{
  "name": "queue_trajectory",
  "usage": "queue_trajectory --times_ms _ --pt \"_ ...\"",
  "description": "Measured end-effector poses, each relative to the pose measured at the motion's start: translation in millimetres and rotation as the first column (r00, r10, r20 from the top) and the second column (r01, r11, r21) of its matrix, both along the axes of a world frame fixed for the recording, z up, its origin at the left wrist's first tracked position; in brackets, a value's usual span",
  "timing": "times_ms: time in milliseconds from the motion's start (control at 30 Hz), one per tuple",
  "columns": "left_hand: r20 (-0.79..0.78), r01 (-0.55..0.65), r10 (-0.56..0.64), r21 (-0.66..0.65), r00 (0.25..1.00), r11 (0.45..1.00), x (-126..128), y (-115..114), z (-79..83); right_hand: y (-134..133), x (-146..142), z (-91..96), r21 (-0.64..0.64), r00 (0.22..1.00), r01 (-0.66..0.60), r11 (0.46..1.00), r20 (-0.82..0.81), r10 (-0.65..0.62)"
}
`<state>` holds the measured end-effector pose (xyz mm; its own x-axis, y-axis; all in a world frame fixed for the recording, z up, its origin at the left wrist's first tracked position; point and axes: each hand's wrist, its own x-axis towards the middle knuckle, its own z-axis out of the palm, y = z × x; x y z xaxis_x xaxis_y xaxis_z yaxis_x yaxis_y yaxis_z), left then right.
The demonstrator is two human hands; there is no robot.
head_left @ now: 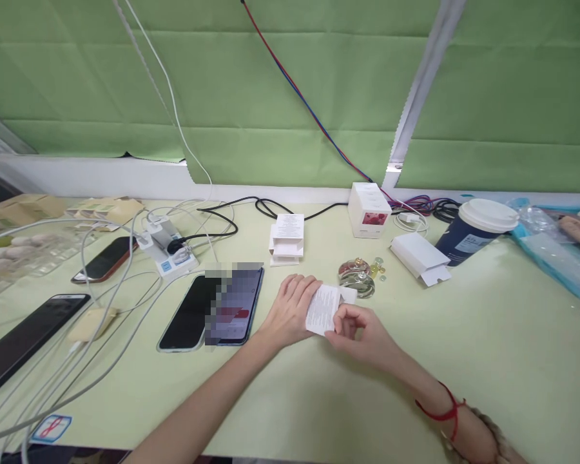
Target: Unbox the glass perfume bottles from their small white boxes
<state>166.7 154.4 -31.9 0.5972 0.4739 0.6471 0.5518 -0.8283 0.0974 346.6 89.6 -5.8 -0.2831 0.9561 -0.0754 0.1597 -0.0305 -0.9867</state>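
Note:
A small white carton (323, 309) with fine print on its face is held just above the table, one end flap standing open. My left hand (294, 303) wraps round its left side. My right hand (365, 332) has thumb and forefinger pinched at the carton's right edge, near the flap. Just beyond the hands lie shiny glass-like bottles (357, 277) with small round pieces (379, 267) beside them. Another white carton (418, 258) rests on its side to the right, its end open. Further back are white cartons with print (289, 232), one on another.
A white box with a red picture (370, 212) stands at the back. Right of it is a dark blue cup (464, 238) with a white lid. Phones (188, 316) and a power strip (167, 248) with tangled cables lie left. Blue plastic packaging (555, 258) sits far right.

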Motion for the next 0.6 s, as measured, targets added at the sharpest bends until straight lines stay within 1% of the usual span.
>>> queue_trajectory --times_ms 33,67,100,133,167,200,233,300,333,400,467,533,600 --pt "0.029 0.012 -0.012 -0.020 1.000 1.000 -1 0 0.6 -1 1 0.8 -0.026 0.995 -0.069 0.997 -0.074 0.067" --pt "0.068 0.016 -0.013 -0.042 0.998 0.999 -1 0 1.6 -1 2 0.9 -0.056 0.976 -0.139 0.989 -0.179 0.127" --pt "0.110 0.015 -0.008 -0.063 0.994 0.998 -1 0 2.7 -1 3 0.5 -0.085 0.947 -0.189 0.978 -0.279 0.159" --pt "0.140 0.014 -0.002 -0.085 0.990 0.996 -2 0 4.0 0 4 -0.6 -0.113 0.931 -0.201 0.973 -0.331 0.154" --pt "0.154 0.013 0.002 -0.100 0.988 0.995 -1 0 5.1 2 5 -2.2 -0.137 0.939 -0.178 0.974 -0.318 0.127" --pt "0.152 0.016 0.000 -0.106 0.988 0.994 -1 0 6.0 4 6 -4.2 -0.135 0.966 -0.127 0.983 -0.243 0.091" --pt "0.136 0.023 -0.008 -0.103 0.991 0.994 -1 0 6.6 5 7 -6.4 -0.095 0.989 -0.061 0.994 -0.143 0.047" --pt "0.091 0.042 -0.035 -0.083 0.995 0.996 0 0 7.0 8 8 -11.0 0.052 0.997 0.046 0.998 0.056 -0.049" --pt "0.076 0.049 -0.044 -0.071 0.996 0.996 0 0 6.9 9 8 -13.2 0.134 0.986 0.071 0.988 0.140 -0.090" --pt "0.053 0.063 -0.060 -0.058 0.997 0.996 2 0 6.7 11 9 -17.7 0.278 0.939 0.084 0.957 0.299 -0.170" --pt "0.037 0.076 -0.074 -0.048 0.997 0.996 4 -2 6.9 11 10 -22.6 0.403 0.854 0.077 0.912 0.445 -0.269" --pt "0.033 0.097 -0.096 -0.035 0.995 0.995 7 -5 7.2 12 10 -28.2 0.522 0.770 0.057 0.851 0.520 -0.370" --pt "0.040 0.101 -0.100 -0.024 0.994 0.995 9 -8 7.1 12 10 -33.5 0.583 0.731 0.042 0.812 0.536 -0.422"
